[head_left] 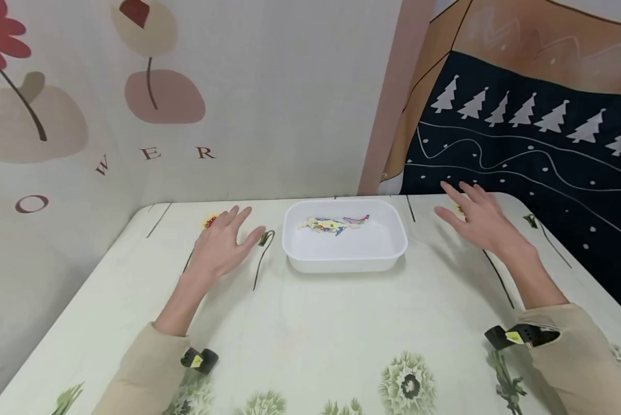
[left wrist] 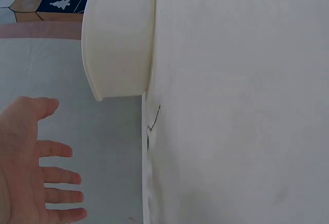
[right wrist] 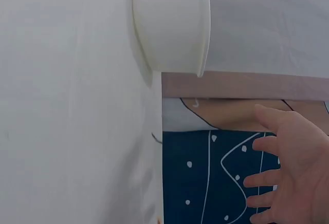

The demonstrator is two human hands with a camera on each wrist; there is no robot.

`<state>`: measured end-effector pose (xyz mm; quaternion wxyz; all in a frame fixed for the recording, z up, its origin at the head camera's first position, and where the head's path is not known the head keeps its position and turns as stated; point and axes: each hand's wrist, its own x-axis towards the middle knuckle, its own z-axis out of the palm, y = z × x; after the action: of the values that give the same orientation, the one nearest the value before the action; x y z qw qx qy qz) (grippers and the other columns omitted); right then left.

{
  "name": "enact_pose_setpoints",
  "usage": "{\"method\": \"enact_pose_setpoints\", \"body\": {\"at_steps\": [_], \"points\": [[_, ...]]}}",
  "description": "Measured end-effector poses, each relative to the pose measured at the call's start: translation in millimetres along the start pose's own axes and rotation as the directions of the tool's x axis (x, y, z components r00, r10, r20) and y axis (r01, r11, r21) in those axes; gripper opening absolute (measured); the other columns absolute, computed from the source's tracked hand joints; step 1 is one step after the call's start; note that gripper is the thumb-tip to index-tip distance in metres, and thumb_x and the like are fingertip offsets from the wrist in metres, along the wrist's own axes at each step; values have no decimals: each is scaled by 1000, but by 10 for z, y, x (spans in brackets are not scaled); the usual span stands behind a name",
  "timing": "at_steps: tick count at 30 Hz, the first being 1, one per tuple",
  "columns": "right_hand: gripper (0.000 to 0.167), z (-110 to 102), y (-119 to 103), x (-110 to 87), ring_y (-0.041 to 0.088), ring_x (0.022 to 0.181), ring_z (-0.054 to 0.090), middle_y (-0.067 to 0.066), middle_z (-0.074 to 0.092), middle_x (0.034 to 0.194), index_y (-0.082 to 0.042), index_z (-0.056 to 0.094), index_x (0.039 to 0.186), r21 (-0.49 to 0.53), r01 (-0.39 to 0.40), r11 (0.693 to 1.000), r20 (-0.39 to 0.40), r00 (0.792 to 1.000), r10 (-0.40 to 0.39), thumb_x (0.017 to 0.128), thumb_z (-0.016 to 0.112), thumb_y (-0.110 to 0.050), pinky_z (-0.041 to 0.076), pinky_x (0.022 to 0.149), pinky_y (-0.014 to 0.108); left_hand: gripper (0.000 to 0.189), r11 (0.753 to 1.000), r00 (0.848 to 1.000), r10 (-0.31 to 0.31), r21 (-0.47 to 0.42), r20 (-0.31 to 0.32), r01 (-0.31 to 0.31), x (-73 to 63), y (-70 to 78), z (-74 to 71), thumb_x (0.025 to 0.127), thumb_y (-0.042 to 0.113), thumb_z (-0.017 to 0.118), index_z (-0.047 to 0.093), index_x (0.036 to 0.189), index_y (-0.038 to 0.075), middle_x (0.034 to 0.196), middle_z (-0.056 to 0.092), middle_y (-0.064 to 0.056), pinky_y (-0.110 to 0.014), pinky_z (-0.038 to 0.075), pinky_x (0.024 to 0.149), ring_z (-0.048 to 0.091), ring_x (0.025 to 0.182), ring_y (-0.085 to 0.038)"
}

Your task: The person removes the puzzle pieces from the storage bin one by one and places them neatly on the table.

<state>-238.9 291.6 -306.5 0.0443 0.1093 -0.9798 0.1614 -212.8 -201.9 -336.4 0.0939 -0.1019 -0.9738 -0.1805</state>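
A white plastic basin [head_left: 341, 265] stands toward the far edge of the table, between the two hands. Inside it lies a small colourful strip [head_left: 333, 225] in yellow, blue and pink; its kind is too small to make out. To the basin's left, the left hand [head_left: 222, 245] hovers over the tablecloth with fingers spread and nothing in them. The right hand [head_left: 478, 222] is held out on the other side, fingers apart and bare. Both wrist views show the basin's outer wall [left wrist: 121, 44] beside the hands, apart from the fingers.
A pale tablecloth [head_left: 310, 328] with printed flowers covers the table. Behind hangs a light curtain [head_left: 290, 104] with flower shapes and letters. At the right is a dark cloth [head_left: 523, 150] with white trees. A small black device sits at each sleeve.
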Motion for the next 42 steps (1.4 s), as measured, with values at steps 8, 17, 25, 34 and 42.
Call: {"method": "enact_pose_setpoints", "body": {"at_steps": [8,17,25,34,42], "points": [[75,20,-211,84,51,147,17,32,21,159,-8,26,159,71,49,996,-17,999,-48,103,46,-54,18,112,69,78,994,997,-42,-93,67,48,58,119,45,100,65,39,36,156,10,155,39,-23,-66,35,105,37,142,-42],[65,99,-465,171,47,142,32,28,35,155,-3,36,154,156,81,984,-62,995,-73,104,53,-41,30,110,65,80,980,993,-37,-190,113,58,123,231,138,100,64,41,35,155,7,142,53,-23,-63,42,98,50,130,-41],[48,223,-703,253,42,130,48,25,50,143,3,48,144,230,168,958,-135,981,-140,102,59,-19,42,104,57,75,946,993,-61,-310,106,91,226,342,238,100,58,50,40,150,4,111,66,-17,-44,50,80,63,95,-29],[38,444,-917,423,40,119,57,23,60,130,3,56,134,330,254,909,-131,966,-222,99,63,-9,48,100,53,74,913,984,-106,-379,145,154,319,445,323,100,57,50,37,150,4,115,64,-21,-43,51,82,61,98,-31],[36,629,-1034,586,36,118,59,23,62,128,4,57,132,382,197,903,-34,979,-200,98,63,-5,49,99,48,62,892,975,-145,-404,169,203,374,529,369,102,44,54,41,146,2,110,64,-20,-39,52,79,61,93,-30]]}}
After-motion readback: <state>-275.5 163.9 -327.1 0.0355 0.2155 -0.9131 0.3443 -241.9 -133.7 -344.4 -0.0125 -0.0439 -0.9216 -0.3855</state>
